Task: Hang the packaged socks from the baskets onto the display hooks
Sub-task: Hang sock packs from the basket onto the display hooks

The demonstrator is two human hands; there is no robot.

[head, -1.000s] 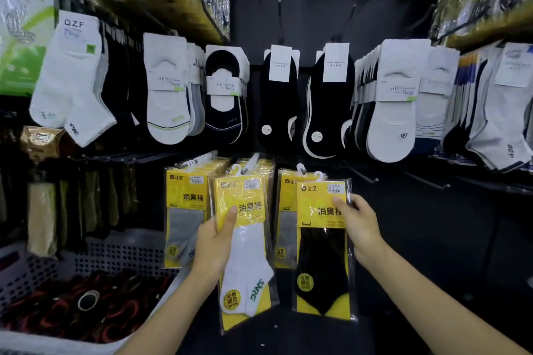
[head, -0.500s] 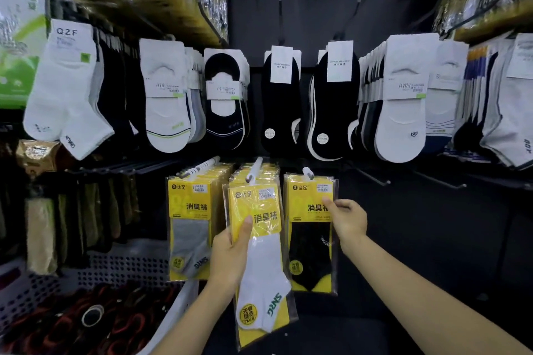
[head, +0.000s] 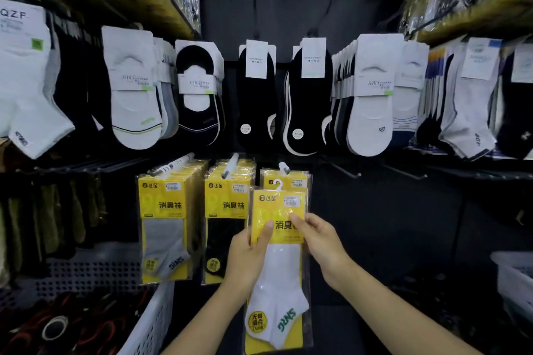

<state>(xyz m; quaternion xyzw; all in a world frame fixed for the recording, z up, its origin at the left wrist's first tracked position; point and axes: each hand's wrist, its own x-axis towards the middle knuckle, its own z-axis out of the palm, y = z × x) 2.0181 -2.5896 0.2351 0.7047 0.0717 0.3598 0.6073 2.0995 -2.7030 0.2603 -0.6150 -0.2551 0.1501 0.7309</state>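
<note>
Yellow sock pack (head: pixel 277 210) covers hung pack (head: pixel 288 177).

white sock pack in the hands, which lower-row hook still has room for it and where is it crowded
The white sock pack, held by the left hand and right hand, sits below the right yellow-row hook, which carries few packs. The bare hooks further right hold nothing. The left hook and middle hook are packed deep.

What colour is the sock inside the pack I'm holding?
White, with green lettering near the toe, in the held pack; the head view shows it.
</note>
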